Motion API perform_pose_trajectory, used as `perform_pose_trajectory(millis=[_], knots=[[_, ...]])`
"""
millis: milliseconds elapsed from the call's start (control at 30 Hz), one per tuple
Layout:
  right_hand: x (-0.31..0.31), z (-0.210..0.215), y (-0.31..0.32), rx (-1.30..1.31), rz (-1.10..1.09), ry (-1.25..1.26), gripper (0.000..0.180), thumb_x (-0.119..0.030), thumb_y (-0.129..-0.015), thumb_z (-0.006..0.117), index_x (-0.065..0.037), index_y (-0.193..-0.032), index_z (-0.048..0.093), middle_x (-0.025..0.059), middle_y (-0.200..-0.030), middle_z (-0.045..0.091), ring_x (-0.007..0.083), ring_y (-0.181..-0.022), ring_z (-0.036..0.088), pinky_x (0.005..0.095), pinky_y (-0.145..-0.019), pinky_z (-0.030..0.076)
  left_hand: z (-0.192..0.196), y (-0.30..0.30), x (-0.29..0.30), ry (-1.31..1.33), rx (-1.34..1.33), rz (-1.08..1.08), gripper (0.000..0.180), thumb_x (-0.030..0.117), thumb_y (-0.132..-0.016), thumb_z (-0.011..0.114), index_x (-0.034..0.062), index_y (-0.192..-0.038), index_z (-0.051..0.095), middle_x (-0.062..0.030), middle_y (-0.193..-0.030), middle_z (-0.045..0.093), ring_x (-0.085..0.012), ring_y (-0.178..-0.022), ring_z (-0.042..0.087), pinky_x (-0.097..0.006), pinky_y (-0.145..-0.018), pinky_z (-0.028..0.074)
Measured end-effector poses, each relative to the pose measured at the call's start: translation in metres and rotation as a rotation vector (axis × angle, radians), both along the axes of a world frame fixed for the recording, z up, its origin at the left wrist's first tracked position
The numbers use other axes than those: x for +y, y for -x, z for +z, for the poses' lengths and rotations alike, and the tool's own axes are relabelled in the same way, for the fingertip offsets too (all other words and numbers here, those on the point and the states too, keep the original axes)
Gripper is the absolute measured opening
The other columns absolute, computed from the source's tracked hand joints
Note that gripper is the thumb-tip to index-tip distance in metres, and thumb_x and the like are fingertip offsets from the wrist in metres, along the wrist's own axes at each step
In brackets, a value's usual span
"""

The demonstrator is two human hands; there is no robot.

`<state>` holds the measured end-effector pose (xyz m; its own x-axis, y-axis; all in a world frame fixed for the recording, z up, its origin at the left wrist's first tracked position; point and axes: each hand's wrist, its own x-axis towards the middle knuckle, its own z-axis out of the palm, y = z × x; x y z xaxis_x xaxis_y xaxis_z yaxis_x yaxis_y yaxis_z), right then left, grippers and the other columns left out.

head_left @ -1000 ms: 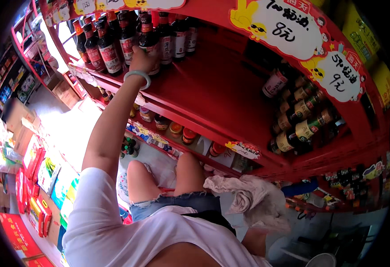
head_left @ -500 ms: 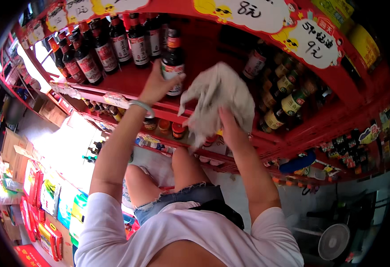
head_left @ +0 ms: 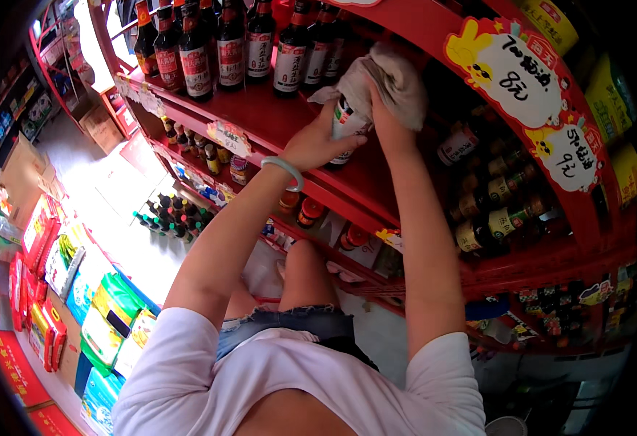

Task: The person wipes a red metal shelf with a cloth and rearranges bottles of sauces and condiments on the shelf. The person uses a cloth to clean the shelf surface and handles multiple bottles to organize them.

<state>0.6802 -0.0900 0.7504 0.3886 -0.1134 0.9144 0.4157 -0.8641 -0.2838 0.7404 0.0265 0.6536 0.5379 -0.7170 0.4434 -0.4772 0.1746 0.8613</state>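
- The dark bottle (head_left: 345,123) with the pale label is in front of you, over the red shelf board (head_left: 249,109) near its front edge; its neck and cap are hidden under the cloth. Whether its base rests on the board or is lifted, you cannot tell from here.
- Your left hand (head_left: 320,140) is curled round the lower part of the bottle, fingers and thumb clasping the label area. Keep that clasp firm and low, so the bottle does not twist as the cloth rubs.
- Your right hand (head_left: 385,109) grips the bunched grey-white cloth (head_left: 398,73) and presses it over the bottle's top; most of its fingers are buried in the folds. It looks like wiping: turn the cloth round the neck and shoulder with even pressure, and gather in the loose corner so it snags nothing.
- Just to the left and behind, a row of upright bottles (head_left: 289,65) stands close. Keep your elbows and the cloth's hanging edge off them, since a nudge could topple one.
- To the right, more bottles (head_left: 504,221) sit packed together in shadow; work short of them.
- Below the board are red-lidded jars (head_left: 311,211), so a slip over the front edge would be costly.
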Motion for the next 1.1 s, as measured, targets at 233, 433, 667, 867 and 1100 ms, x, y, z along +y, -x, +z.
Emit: perform_pose_trajectory(millis=[233,433,667,867,1100], knots=[[0.021,0.007,-0.010,0.304,-0.014,-0.629,0.046,-0.041,-0.081,0.063,0.000,-0.103,0.060,0.0085,-0.108,0.057,0.0173,-0.101,0.052,0.0312,-0.090,0.040,-0.010,-0.011,0.003,-0.062,-0.120,0.045,0.090,0.047,-0.075,0.069,0.0011,-0.136,0.022,-0.0278,-0.109,0.058,-0.0389,-0.099,0.059,-0.040,-0.085,0.047],[-0.003,0.000,-0.024,0.371,0.003,-0.513,0.042,-0.036,-0.087,0.056,-0.001,-0.109,0.060,0.0055,-0.106,0.059,0.0168,-0.096,0.052,0.0301,-0.087,0.041,-0.001,0.005,0.011,-0.101,-0.188,0.118,0.089,0.054,-0.074,0.067,-0.0006,-0.131,0.025,-0.0307,-0.099,0.059,-0.0410,-0.092,0.060,-0.045,-0.081,0.047],[0.030,-0.006,-0.002,0.516,-0.144,-0.597,0.037,-0.031,-0.078,0.066,0.000,-0.098,0.063,0.0100,-0.098,0.060,0.0193,-0.091,0.053,0.0319,-0.082,0.042,-0.008,-0.003,0.012,0.034,0.097,0.032,0.057,0.027,-0.083,0.052,0.0012,-0.129,0.029,-0.0231,-0.112,0.053,-0.0329,-0.094,0.060,-0.038,-0.079,0.048],[0.013,-0.026,0.010,0.520,-0.006,-0.484,0.032,-0.029,-0.079,0.066,-0.001,-0.094,0.065,0.0056,-0.088,0.062,0.0168,-0.084,0.056,0.0301,-0.079,0.043,-0.014,-0.012,0.005,0.304,0.300,0.336,0.039,0.032,-0.094,0.035,0.0018,-0.117,0.045,-0.0199,-0.116,0.051,-0.0359,-0.104,0.055,-0.039,-0.093,0.041],[-0.026,-0.125,0.029,0.997,0.170,-0.834,0.045,-0.021,-0.083,0.065,-0.002,-0.120,0.046,0.0072,-0.116,0.054,0.0182,-0.103,0.056,0.0347,-0.091,0.044,0.013,0.006,0.019,0.056,0.145,-0.001,0.057,0.047,-0.097,0.026,0.0021,-0.129,0.040,-0.0226,-0.118,0.054,-0.0359,-0.113,0.050,-0.039,-0.096,0.038]])
